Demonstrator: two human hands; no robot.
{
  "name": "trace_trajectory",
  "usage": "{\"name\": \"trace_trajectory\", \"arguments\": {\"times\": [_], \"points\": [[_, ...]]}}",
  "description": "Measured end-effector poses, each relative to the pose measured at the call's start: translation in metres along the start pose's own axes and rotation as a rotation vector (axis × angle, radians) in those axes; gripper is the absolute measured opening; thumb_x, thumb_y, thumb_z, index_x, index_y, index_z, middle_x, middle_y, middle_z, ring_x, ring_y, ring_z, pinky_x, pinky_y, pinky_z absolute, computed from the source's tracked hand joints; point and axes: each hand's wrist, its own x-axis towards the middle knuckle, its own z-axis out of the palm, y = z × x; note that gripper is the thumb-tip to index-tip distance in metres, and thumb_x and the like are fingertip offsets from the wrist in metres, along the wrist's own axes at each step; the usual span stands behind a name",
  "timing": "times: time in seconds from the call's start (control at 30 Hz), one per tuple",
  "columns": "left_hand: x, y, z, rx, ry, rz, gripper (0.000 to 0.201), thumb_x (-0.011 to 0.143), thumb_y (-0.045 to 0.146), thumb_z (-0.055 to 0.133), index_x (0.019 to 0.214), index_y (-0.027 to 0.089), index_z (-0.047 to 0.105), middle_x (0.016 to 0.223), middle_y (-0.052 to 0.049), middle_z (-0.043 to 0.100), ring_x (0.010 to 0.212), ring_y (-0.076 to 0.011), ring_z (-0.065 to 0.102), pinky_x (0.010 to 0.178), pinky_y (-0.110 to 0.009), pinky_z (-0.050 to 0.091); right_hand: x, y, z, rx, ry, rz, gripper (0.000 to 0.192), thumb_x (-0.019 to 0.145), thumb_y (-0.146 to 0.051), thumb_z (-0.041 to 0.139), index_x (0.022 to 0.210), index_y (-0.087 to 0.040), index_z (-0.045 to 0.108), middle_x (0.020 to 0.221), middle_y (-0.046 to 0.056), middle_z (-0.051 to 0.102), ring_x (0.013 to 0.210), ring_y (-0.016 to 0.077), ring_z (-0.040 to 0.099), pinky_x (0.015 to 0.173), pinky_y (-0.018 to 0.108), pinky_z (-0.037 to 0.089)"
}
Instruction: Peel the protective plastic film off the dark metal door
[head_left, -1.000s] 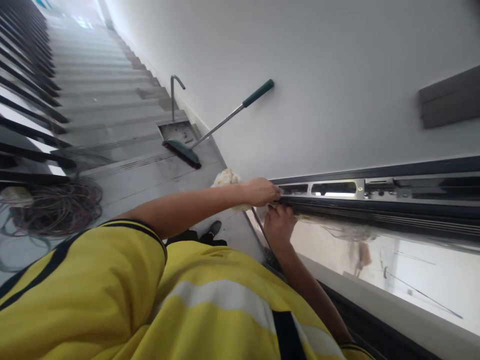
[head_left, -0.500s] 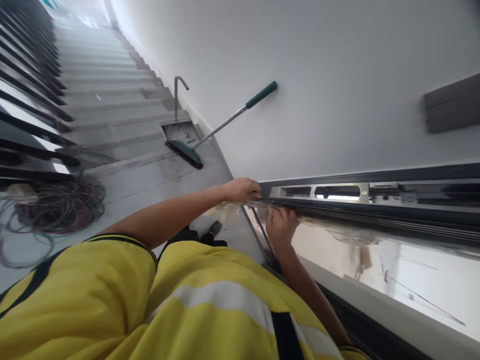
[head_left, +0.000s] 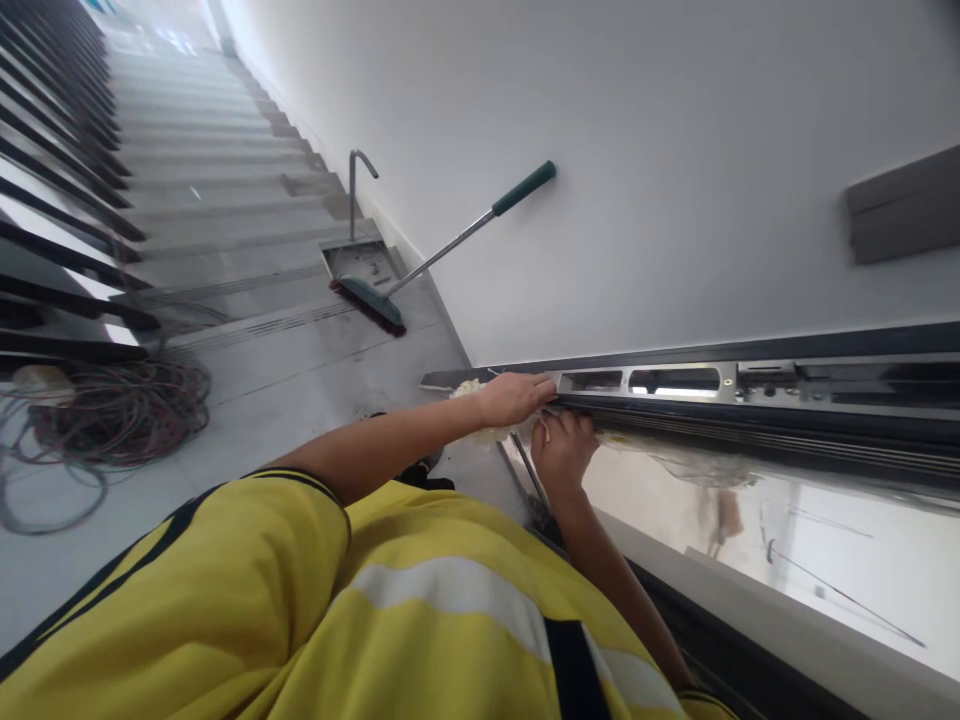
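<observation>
My left hand point(head_left: 516, 398) reaches across to the near end of a dark frame point(head_left: 840, 345), its fingers curled together at a silver metal plate point(head_left: 679, 382) with slots. Crumpled pale plastic film point(head_left: 468, 388) sticks out on both sides of this hand, and appears bunched under it. Just below, my right hand point(head_left: 564, 452) is closed over the frame's lower edge, fingertips on its dark ribbed strip. More clear film point(head_left: 709, 466) hangs loosely along that edge. The palm side of both hands is hidden.
A green broom point(head_left: 454, 242) leans on the white wall point(head_left: 675, 180), its head against a dustpan point(head_left: 364, 262). Stairs point(head_left: 217, 160) rise at the upper left beside dark railing bars point(head_left: 60, 190). Tangled cables point(head_left: 120, 415) lie on the floor. A grey block point(head_left: 904, 208) shows at right.
My left hand has moved right along the frame to the metal plate, and the crumpled film has shifted with it. My right hand stays in place on the frame.
</observation>
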Motion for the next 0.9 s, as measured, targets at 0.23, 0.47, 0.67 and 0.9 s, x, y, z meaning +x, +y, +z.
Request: {"name": "trace_trajectory", "arguments": {"times": [0.23,0.47,0.67,0.9], "points": [[0.001,-0.006,0.008,-0.026,0.017,0.037,0.030,0.097,0.031,0.025,0.091,0.013,0.049,0.090,-0.006,0.058,0.081,-0.0151,0.056,0.063,-0.026,0.035,0.000,0.000,0.000,0.015,-0.032,0.025,0.019,0.082,-0.022,0.050,0.078,-0.018,0.068,0.073,0.006,0.055,0.074,0.0184,0.040,0.066,0.031,0.027],[-0.014,-0.023,0.017,-0.191,0.010,-0.247,0.028,0.097,0.031,0.027,0.094,0.013,0.049,0.087,-0.007,0.059,0.081,-0.0158,0.056,0.073,-0.026,0.038,-0.003,0.000,0.002,-0.001,0.042,0.066,0.019,0.084,-0.023,0.051,0.085,-0.018,0.069,0.072,0.006,0.057,0.073,0.0190,0.041,0.069,0.032,0.028],[-0.035,-0.029,0.022,-0.398,0.000,-0.386,0.026,0.094,0.032,0.032,0.088,0.014,0.049,0.079,-0.004,0.056,0.076,-0.0152,0.052,0.071,-0.026,0.038,-0.003,-0.002,0.000,-0.002,0.008,0.066,0.018,0.084,-0.022,0.052,0.089,-0.018,0.069,0.073,0.006,0.055,0.074,0.0187,0.041,0.067,0.031,0.027],[-0.031,-0.018,0.002,-0.773,-0.140,-0.478,0.048,0.094,0.043,0.021,0.072,0.014,0.052,0.070,-0.003,0.054,0.069,-0.0117,0.048,0.067,-0.022,0.038,-0.003,0.001,-0.003,0.002,0.049,-0.005,0.017,0.079,-0.016,0.056,0.082,-0.023,0.071,0.064,0.005,0.052,0.068,0.0173,0.040,0.060,0.029,0.023]]}}
